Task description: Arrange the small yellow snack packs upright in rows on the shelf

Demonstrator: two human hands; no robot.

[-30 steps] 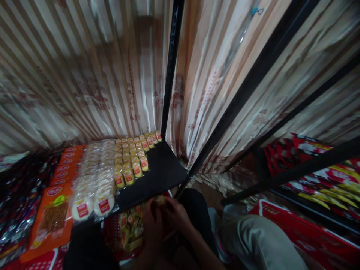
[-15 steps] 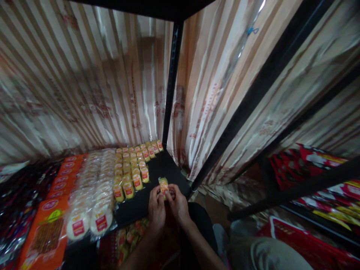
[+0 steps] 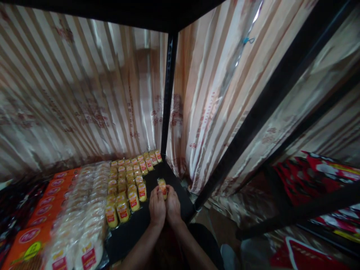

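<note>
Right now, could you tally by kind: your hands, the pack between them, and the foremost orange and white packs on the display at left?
Left hand and right hand: 2
Yellow pack between them: 1
Foremost orange pack: 1
Foremost white packs: 2
Total: 6

Holds 2 bare forearms (image 3: 142, 245) forward, left hand (image 3: 157, 209) and right hand (image 3: 173, 206) close together, with fingers (image 3: 153, 194) curled inward.

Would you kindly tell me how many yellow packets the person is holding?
1 is visible: the held packet, between the left hand and the right hand, right of the yellow rows on the black shelf. The hands could hide another.
</note>
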